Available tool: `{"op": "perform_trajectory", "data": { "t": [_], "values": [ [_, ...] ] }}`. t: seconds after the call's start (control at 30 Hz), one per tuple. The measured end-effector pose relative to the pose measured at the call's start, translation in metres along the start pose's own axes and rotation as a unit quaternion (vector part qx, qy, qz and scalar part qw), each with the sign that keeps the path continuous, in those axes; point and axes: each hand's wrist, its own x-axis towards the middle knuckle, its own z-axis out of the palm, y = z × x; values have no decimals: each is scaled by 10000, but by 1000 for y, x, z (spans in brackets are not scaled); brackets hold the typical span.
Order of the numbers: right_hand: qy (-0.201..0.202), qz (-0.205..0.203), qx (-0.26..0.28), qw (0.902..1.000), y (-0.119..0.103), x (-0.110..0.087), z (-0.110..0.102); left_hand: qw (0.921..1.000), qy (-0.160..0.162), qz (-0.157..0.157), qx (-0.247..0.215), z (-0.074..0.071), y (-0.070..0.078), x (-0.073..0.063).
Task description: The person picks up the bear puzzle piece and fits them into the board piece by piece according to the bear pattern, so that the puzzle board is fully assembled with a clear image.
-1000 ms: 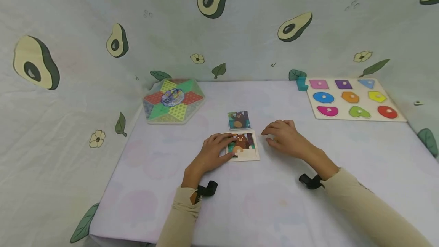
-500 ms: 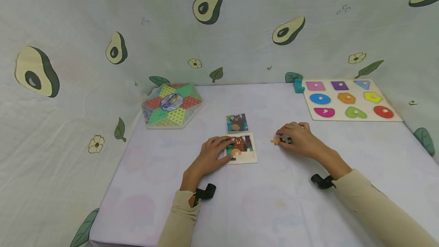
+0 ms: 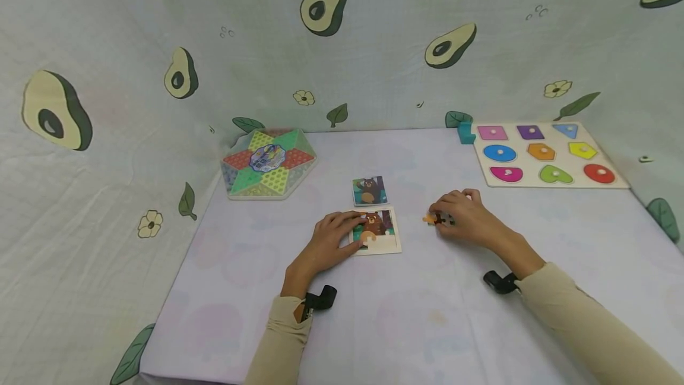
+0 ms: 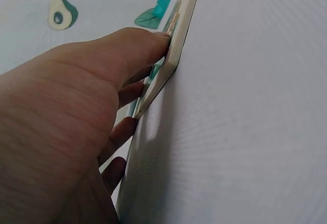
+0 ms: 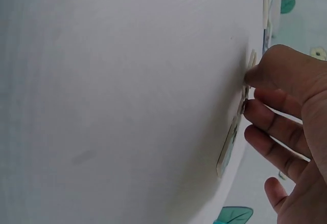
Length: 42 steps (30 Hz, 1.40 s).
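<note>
My left hand (image 3: pixel 331 239) rests on the left side of a small wooden puzzle tray (image 3: pixel 383 246), index fingertip and thumb over its picture and the other fingers beside its edge. Bear jigsaw pieces fill the tray's upper part; bare wood shows at its lower right. To the right of the tray, my right hand (image 3: pixel 462 215) pinches a jigsaw piece (image 3: pixel 430 218) with orange and dark colours low at the tabletop. The right wrist view catches thin wooden pieces (image 5: pixel 227 150) edge-on by the thumb and fingertips; the fingers hide part of them.
A square bear picture (image 3: pixel 370 191) lies right behind the tray. Back left stands a hexagonal box (image 3: pixel 272 165) with coloured triangles. A shape-peg board (image 3: pixel 553 180) lies back right with a teal block (image 3: pixel 466 133) at its corner. A fabric backdrop (image 3: pixel 385 76) rises behind the table.
My right hand has moved right, away from the tray, over the first half second, and a jigsaw piece shows at its fingertips. The left hand stays on the tray. The head view has shifted slightly.
</note>
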Motion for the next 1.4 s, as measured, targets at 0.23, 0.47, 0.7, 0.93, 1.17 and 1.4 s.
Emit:
{"op": "perform_trajectory", "data": {
  "t": [0.23,0.47,0.7,0.93,1.17,1.4],
  "values": [
    [158,-111,-163,9997,-5,-5,-5,9999,-34,112,-35,-1,2,0],
    [462,-471,-113,9978,-14,-4,-9,10000,8,26,-3,-2,2,0],
    [465,-453,33,9979,-18,-3,-9,10000,-3,68,-22,1,0,-1],
    [412,-450,235,9979,-25,0,-9,10000,3,77,-59,-1,1,-1],
    [392,-590,285,9971,-33,5,-8,10000,-68,19,-46,-2,2,-1],
    [286,-674,293,9969,-39,8,-4,9999,-59,4,-91,-3,2,-1]
  ]
}}
